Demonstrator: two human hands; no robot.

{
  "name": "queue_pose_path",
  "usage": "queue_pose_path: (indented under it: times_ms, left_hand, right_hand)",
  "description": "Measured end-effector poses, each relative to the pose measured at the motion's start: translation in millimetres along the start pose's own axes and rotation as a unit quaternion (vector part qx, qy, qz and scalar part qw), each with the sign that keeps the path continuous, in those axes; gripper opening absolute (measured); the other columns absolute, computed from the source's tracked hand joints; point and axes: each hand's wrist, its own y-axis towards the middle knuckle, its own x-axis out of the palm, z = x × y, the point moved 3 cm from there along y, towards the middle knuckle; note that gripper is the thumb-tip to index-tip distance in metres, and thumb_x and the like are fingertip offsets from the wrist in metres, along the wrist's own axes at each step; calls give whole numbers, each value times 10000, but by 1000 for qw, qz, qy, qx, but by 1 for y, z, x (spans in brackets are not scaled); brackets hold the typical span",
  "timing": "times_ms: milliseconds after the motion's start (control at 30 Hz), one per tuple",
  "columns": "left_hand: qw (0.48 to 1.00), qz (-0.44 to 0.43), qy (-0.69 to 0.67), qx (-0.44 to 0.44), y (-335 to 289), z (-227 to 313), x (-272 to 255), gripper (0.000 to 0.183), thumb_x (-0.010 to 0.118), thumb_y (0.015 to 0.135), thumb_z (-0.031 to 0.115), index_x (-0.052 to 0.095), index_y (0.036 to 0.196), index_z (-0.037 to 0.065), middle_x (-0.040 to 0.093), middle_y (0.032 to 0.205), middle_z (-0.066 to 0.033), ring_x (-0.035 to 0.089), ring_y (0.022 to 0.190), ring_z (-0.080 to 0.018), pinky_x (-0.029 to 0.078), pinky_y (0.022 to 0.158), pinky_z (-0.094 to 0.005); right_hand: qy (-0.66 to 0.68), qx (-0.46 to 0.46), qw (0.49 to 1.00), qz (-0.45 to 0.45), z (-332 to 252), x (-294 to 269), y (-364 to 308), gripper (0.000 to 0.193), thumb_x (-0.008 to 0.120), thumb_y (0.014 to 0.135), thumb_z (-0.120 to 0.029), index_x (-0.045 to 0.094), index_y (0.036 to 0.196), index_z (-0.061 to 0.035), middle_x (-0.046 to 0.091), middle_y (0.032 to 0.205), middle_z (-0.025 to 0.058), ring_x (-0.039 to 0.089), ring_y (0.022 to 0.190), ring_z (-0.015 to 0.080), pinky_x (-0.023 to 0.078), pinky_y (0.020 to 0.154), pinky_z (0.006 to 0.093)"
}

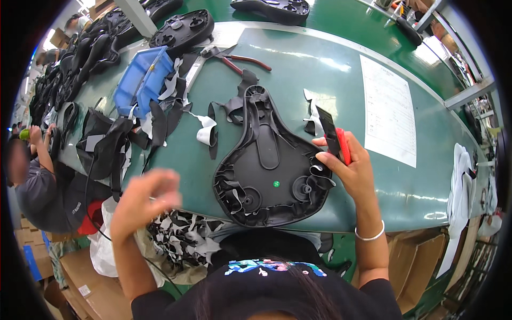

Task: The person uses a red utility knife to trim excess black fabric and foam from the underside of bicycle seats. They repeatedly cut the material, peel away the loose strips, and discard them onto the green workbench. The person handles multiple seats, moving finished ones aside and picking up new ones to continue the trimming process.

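**Print in sight, no word legible**

Beyond the right hand's (353,169) grip, to its right, a white sheet (389,112) carries print too small to read. Left of the grip, slightly nearer the body, a round green sticker (276,184) with a pale mark sits on the black bike seat (266,205). Nearer still, a multicoloured print (274,266) crosses the black shirt (250,293). Far left, an unreadable white label (84,290) marks a cardboard box (96,301).

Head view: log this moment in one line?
Right hand: holds red-and-black tool | Left hand: blurred, grip unclear | Black saddle: underside up, on green table
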Motion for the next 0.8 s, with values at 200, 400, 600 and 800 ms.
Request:
queue_pose_path:
  times_ms: [200, 400, 600, 800]
  left_hand:
    - [949, 1, -293, -117, 111, 29, 68, 581, 618, 849, 446, 531, 1192, -15, 614, 975, -87, 542, 714, -89, 442, 568, -220]
    - [900, -100, -416, -85, 154, 65, 55, 326, 610, 833, 298, 580, 977, 7, 613, 819, -51, 584, 656, -102, 484, 603, -234]
    - [946, -40, -315, -64, 162, 84, 36, 423, 642, 771, 334, 597, 970, -36, 632, 828, -78, 592, 664, -120, 477, 629, -243]
    - [925, 42, -373, -55, 139, 60, 42, 404, 633, 770, 304, 582, 960, -50, 621, 836, -81, 583, 674, -117, 470, 630, -242]
  right_hand:
    - [19, 74, 988, 136, -2, 9, -50, 334, 578, 907, -173, 501, 1192, -17, 637, 851, 48, 516, 567, 77, 424, 499, 229]
    - [-175, -86, 980, -21, -10, -12, -49, 451, 627, 845, -62, 510, 1280, -42, 624, 816, 82, 580, 592, 153, 454, 514, 277]
    - [-486, -256, 819, -164, -32, -22, -8, 627, 628, 781, -24, 460, 1367, -173, 531, 696, 95, 517, 524, 237, 415, 462, 364]
    - [-395, -22, 908, -140, -11, 4, -85, 672, 616, 838, -31, 314, 1434, -105, 619, 849, 180, 600, 656, 366, 466, 551, 398]
